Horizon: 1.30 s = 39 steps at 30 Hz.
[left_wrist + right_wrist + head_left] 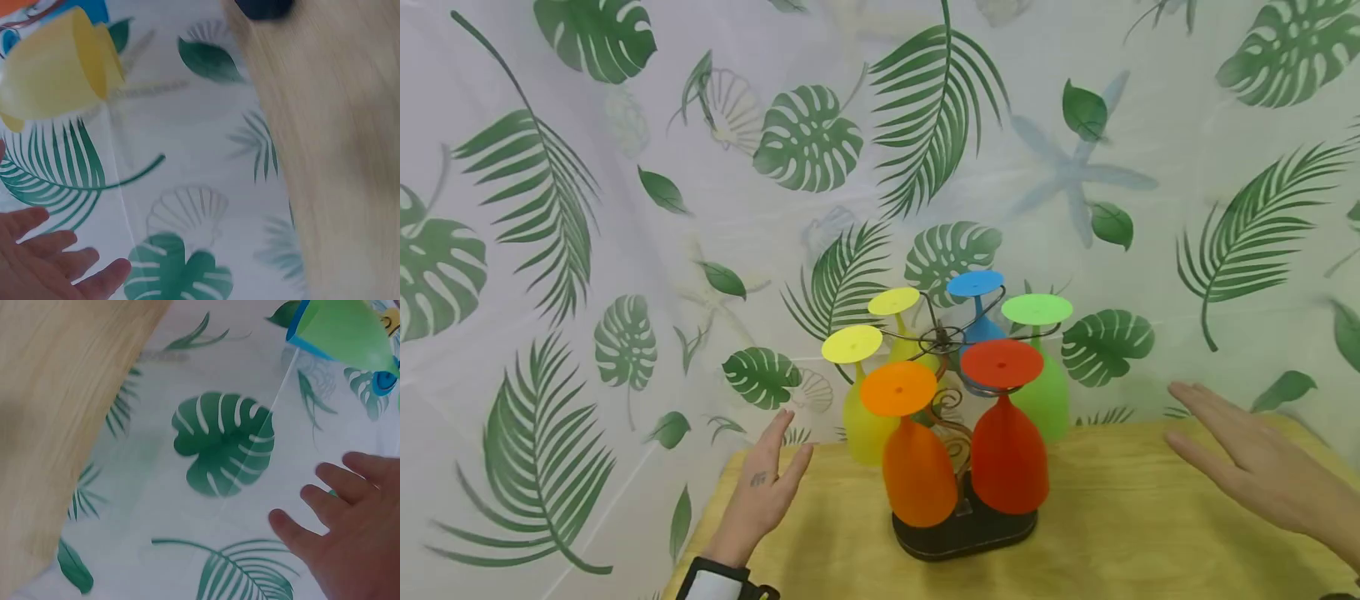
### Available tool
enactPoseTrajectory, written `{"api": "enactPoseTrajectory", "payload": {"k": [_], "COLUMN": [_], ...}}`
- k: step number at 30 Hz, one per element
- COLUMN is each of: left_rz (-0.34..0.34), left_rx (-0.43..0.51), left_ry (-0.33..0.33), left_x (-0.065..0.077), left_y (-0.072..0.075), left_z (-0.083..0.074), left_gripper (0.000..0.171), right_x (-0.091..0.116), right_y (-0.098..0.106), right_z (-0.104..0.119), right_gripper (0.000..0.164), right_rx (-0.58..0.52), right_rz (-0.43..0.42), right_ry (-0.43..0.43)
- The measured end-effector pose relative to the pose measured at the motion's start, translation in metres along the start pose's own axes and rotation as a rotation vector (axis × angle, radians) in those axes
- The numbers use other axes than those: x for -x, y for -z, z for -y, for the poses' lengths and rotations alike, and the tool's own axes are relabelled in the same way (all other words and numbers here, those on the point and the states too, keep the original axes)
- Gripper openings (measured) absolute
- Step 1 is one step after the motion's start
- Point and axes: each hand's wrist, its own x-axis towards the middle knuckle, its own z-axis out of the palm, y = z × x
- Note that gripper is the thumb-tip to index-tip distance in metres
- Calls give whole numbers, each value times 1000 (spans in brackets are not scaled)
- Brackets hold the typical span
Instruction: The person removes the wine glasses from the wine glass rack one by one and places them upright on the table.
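Observation:
Several colored plastic goblets hang upside down by their feet from a dark metal rack (942,337) with a black base (966,546). Orange (919,475) and red (1009,458) goblets face the front. Two yellow goblets, one nearer (865,417), are on the left; a blue goblet (976,283) at the back is partly hidden, and a green goblet (1048,392) is on the right. My left hand (766,487) is held left of the rack, fingers extended, touching nothing. Apart from the rack on the right, my right hand (1255,454) is empty too, its fingers extended.
The rack stands on a light wooden table (1112,525). Behind it hangs a white sheet (865,50) printed with green leaves, shells and starfish. A watch-like band (718,579) is around the left wrist.

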Motion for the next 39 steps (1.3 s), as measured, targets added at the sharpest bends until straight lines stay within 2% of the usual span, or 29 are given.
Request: {"api": "enactPoseTrajectory", "payload": {"k": [5, 11, 17, 21, 24, 26, 31, 35, 39], "left_rz": [-64, -63, -107, -99, -75, -63, -42, -26, -24], "left_rx": [149, 238, 319, 377, 401, 414, 456, 503, 533], "left_ry": [-62, -102, -205, -276, -303, -295, -263, -256, -258], "left_x": [9, 23, 33, 38, 40, 41, 42, 40, 39], "left_y": [-12, -21, -24, -29, -33, -35, -40, -46, -53], "left_z": [-10, -29, -49, -63, -71, -75, -79, -81, -84], "left_gripper": [56, 55, 52, 51, 51, 51, 52, 52, 51], "right_x": [7, 15, 18, 16, 14, 12, 3, -5, -11], "right_y": [-15, -29, -34, -38, -46, -52, -68, -80, -94], "right_z": [7, 25, 60, 92, 116, 130, 164, 188, 202], "right_gripper": [63, 67, 71, 58, 48, 47, 62, 66, 65], "right_rx": [-6, -28, -79, -168, -263, -321, -399, -425, -416], "right_rz": [-137, -183, -274, -381, -419, -409, -322, -208, -120], "right_ry": [84, 123, 209, 347, 483, 553, 566, 485, 385]}}
